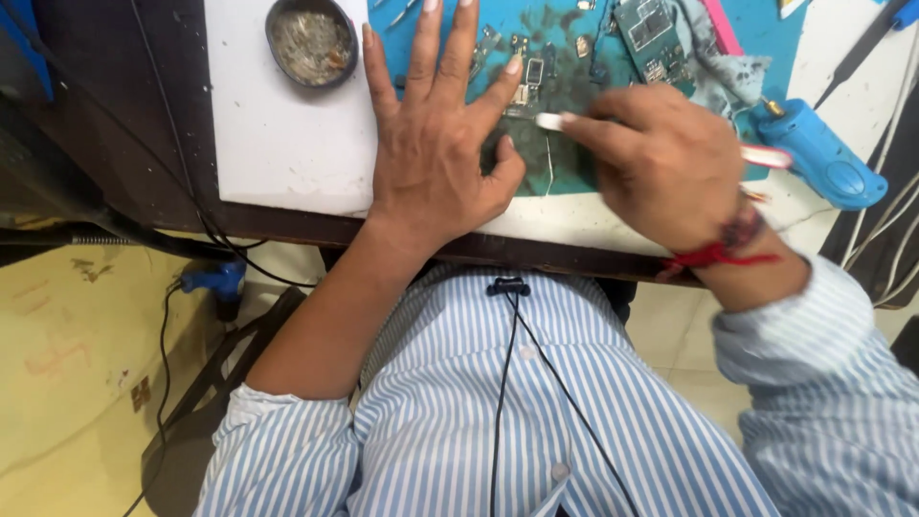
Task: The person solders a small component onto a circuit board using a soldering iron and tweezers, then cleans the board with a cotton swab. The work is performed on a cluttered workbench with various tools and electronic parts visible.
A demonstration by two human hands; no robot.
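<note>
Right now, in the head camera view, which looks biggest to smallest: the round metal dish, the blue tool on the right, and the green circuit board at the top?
1. Blue tool
2. Round metal dish
3. Green circuit board, though the frame edge cuts it off, so its full size is unsure.

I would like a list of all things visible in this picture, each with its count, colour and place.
work mat: one, teal, on the white table top under both hands
table top: one, white, with a dark front edge
round dish: one, dark, holding greyish residue, left of the mat
circuit board: one, green, top of the mat
small parts: several, dark and metallic, on the mat by the left fingers
cloth: one, grey, stained, right part of the mat
blue tool: one, light blue, right table edge
white tool: one, white, blurred, in the right hand
shirt: one, blue-white striped
left hand: flat, fingers spread on the mat
right hand: closed on the white tool, red thread at the wrist
</note>
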